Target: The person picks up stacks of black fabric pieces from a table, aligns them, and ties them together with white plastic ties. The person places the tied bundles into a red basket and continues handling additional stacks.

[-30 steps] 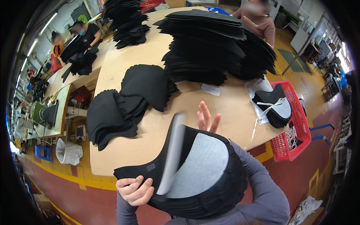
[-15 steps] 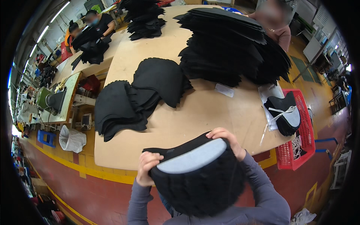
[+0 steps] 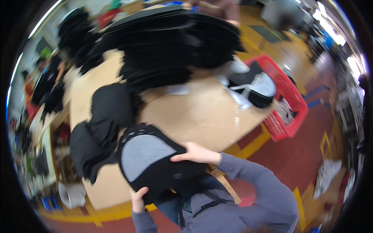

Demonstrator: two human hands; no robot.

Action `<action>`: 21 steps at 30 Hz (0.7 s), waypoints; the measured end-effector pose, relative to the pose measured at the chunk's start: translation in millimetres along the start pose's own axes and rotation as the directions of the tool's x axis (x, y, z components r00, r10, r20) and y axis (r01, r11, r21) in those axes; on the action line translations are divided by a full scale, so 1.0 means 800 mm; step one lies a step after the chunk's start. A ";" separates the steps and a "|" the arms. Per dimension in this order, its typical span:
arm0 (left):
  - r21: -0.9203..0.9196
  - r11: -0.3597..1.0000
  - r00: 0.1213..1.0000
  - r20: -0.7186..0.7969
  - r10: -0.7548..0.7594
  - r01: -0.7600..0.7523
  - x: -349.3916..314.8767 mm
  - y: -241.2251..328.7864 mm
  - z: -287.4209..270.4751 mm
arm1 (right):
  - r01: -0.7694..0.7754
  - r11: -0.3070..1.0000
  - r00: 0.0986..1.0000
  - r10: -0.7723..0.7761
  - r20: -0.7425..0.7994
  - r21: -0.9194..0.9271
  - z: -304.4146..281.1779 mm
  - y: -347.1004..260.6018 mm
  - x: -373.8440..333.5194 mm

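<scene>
Both hands grip a stack of black cut fabric pieces [image 3: 163, 173], whose top face shows a light grey rounded panel [image 3: 143, 154]. My left hand [image 3: 138, 199] clasps its lower edge, thumb on top. My right hand [image 3: 194, 153] pinches the right edge, thumb on top and the other fingers partly hidden. The stack is tilted between my body and the table, its far edge over the tabletop. Just left of it lie loose piles of black pieces [image 3: 110, 103] at the table's edge.
Tall black stacks [image 3: 163, 42] stand at the back of the tan table [image 3: 206, 120]. A white-tied black and grey bundle [image 3: 254, 87] lies on the right corner, beside a red plastic basket [image 3: 285, 130]. Someone in a pink top [image 3: 217, 9] stands behind the stacks. A white bag [image 3: 72, 194] sits on the floor.
The stack has swung left and forward, turning so the grey panel faces up beside the loose piles. Both hands moved with it, still gripping. The view has turned right.
</scene>
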State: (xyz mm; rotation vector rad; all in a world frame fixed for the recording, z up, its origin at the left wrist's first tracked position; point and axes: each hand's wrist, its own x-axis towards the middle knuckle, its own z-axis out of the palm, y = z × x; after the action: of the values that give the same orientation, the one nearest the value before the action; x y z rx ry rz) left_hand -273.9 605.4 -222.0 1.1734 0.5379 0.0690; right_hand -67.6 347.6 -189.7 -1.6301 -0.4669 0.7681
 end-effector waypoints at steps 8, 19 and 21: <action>0.206 0.948 0.962 -0.183 -0.205 0.241 -0.005 -0.012 -0.006 | 0.230 0.939 0.252 -0.312 -0.916 -0.256 -0.239 0.057 -0.125; -0.116 0.780 0.611 -0.554 -0.565 0.615 0.043 0.064 0.044 | -0.214 0.960 0.642 0.279 -0.714 0.183 -0.568 0.344 -0.250; 0.205 0.886 0.903 -0.212 -0.375 0.416 0.009 0.035 -0.040 | -0.348 0.918 0.586 0.370 -0.721 0.189 -0.583 0.343 -0.245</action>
State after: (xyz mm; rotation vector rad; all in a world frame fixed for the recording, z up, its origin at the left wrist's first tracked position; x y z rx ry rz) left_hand -275.3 646.5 -208.3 1.2822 0.9494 -0.2625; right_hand 93.0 -171.0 -381.2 -1.8714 0.4972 0.3098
